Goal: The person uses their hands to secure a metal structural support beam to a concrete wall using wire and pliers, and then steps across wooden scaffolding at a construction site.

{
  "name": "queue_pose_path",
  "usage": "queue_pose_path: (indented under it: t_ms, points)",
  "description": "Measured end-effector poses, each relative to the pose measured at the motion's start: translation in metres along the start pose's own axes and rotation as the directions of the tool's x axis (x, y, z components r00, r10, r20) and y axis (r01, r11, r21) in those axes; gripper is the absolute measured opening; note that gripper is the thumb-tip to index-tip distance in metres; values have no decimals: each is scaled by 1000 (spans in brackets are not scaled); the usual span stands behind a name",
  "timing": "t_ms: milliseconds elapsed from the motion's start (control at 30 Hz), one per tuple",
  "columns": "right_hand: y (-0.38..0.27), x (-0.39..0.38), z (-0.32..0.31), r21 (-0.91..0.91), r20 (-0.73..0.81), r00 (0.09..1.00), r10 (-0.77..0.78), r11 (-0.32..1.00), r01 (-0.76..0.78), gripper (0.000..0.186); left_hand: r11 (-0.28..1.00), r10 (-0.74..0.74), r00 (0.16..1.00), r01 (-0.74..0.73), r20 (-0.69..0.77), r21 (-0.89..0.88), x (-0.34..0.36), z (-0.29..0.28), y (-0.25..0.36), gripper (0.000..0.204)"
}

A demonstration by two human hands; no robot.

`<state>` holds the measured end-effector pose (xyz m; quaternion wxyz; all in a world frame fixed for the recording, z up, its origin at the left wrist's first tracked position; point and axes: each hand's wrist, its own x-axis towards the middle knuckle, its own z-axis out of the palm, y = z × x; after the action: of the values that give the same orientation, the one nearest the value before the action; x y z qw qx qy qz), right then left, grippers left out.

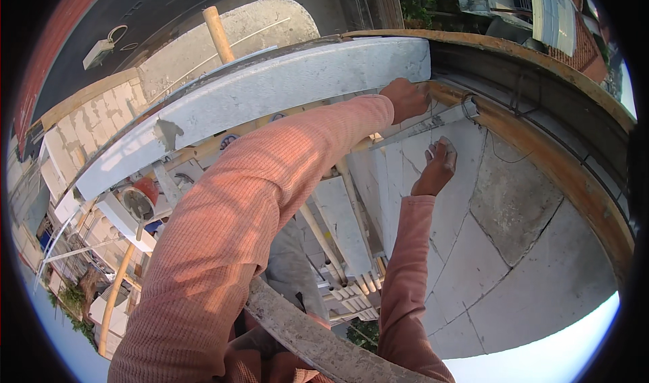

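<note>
— Fingers of the right hand pinch something small and pale against the grey block wall.

— And the left hand?

— Closed on one long metal straightedge. It lies nearly level across the wall, its far end pointing right toward the rusty steel beam, just under one white block.

No packages, signs or screens show up here. The only likely label is a small round blue-and-white printed mark on the pale wooden plank under the long white block, too blurred to be sure of.
</note>
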<state>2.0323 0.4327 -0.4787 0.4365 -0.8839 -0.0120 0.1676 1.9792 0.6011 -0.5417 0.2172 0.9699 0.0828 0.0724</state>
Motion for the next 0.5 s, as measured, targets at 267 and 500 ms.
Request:
queue_pose_path:
  t_ms: [267, 500]
  points:
    - [2, 35, 25, 273, 86, 980, 182, 941, -199, 51, 999, 53, 996, -52, 71, -8, 12, -1, 3, 30]
    - [3, 56, 14, 293, 306, 900, 310, 869, -399, 63, 981, 178, 984, -177, 5, 78, 10, 7, 11, 27]
